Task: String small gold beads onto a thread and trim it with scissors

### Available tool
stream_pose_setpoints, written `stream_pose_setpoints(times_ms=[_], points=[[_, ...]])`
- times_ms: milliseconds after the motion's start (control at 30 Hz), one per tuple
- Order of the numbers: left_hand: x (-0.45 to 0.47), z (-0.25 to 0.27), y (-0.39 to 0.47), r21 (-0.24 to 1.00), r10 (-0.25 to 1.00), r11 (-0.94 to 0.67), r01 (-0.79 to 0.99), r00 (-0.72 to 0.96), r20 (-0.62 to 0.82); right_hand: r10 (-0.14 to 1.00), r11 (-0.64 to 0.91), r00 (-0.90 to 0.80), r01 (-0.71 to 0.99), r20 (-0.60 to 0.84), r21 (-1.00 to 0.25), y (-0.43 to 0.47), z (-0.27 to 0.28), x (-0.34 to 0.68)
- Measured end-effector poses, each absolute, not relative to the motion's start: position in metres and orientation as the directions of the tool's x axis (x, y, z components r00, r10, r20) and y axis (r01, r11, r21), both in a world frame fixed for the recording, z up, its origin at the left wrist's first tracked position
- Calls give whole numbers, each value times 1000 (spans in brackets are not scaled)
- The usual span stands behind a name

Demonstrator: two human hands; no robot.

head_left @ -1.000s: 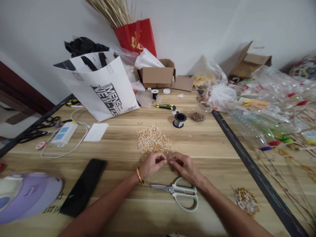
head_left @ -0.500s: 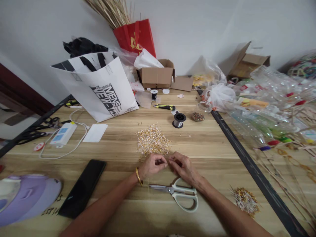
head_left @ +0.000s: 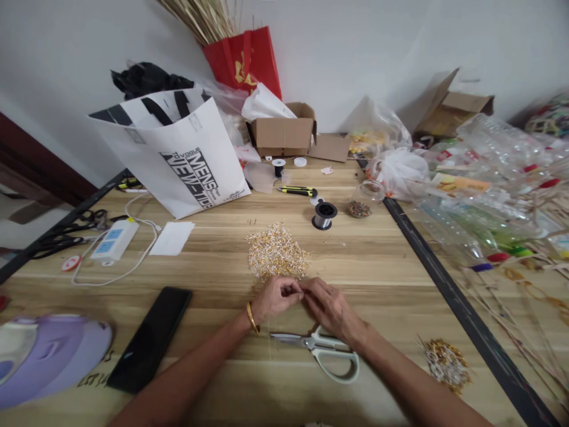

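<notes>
My left hand (head_left: pixel 279 298), with a gold bangle (head_left: pixel 253 319) at its wrist, is closed in a pinch. My right hand (head_left: pixel 328 305) is pinched too, its fingertips meeting those of the left. Whatever lies between the fingertips is too small to make out. Just beyond both hands is a loose pile of small gold and clear beaded pieces (head_left: pixel 276 250). Scissors (head_left: pixel 317 347) with pale green handles lie on the table below the hands, partly under my right wrist. A second bunch of gold and clear beaded stems (head_left: pixel 446 365) lies to the right of my right forearm.
A wire spool (head_left: pixel 324 214), a clear jar of beads (head_left: pixel 360 207) and a yellow-black box cutter (head_left: pixel 297 191) stand or lie farther back. Left are a black phone (head_left: pixel 151 338), a power strip (head_left: pixel 114 242) and a white bag (head_left: pixel 178 160). Plastic bottles (head_left: pixel 480 219) crowd the right.
The fingers of my right hand have moved slightly left and closed in against my left fingertips. The whole view has shifted a little; the objects on the table have stayed put.
</notes>
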State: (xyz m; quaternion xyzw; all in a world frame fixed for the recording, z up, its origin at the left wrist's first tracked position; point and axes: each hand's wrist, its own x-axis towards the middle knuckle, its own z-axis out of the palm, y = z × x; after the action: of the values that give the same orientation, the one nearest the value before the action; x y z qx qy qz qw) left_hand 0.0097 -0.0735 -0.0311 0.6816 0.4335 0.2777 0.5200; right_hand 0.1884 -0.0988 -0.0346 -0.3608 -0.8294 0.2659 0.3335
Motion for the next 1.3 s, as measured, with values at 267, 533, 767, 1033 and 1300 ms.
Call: stream_pose_setpoints(times_ms=[267,533,767,1033,1300], points=[[9,-31,-74,938,877,-112,327,476,-61,782,592,-522,454,339,-666,-97,-36,195],[9,-27,-76,918,876,-141,370,479,-58,766,596,-561,436,313,-675,-97,-39,200],[8,-31,-75,936,875,-97,339,476,-82,785,550,-561,434,264,-713,-95,-38,202],[9,-29,-72,937,877,-82,339,472,-95,841,470,-477,408,256,-783,-91,-33,198],[9,-27,-73,928,886,-100,358,457,-81,868,447,-404,378,290,-811,-91,-36,197]])
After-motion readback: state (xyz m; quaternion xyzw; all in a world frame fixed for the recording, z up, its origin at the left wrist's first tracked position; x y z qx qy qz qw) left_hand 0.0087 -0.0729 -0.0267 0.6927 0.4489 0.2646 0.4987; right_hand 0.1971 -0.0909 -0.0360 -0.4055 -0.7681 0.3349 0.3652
